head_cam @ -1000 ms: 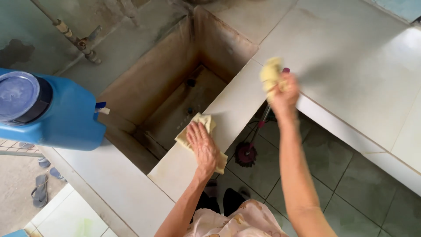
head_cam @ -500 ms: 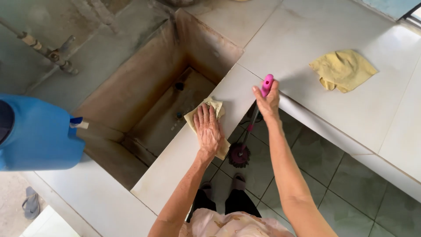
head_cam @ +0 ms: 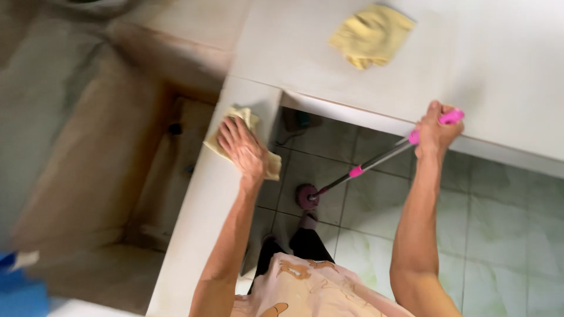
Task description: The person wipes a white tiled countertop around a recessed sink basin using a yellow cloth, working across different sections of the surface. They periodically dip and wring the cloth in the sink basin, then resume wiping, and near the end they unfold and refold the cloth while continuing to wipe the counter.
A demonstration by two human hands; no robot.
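Mid-frame, the left hand (head_cam: 242, 148) lies flat, fingers spread, on a yellow cloth (head_cam: 239, 141) on the white ledge (head_cam: 200, 217). Right of centre, the right hand (head_cam: 435, 130) grips a mop handle (head_cam: 376, 161). Another cloth (head_cam: 371, 34) lies at the top on the counter (head_cam: 493, 76); the sunken basin (head_cam: 117, 176) fills the left.

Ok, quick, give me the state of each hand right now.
Left hand: open, pressed flat on a yellow cloth on the white ledge.
Right hand: closed around the pink handle of a mop.
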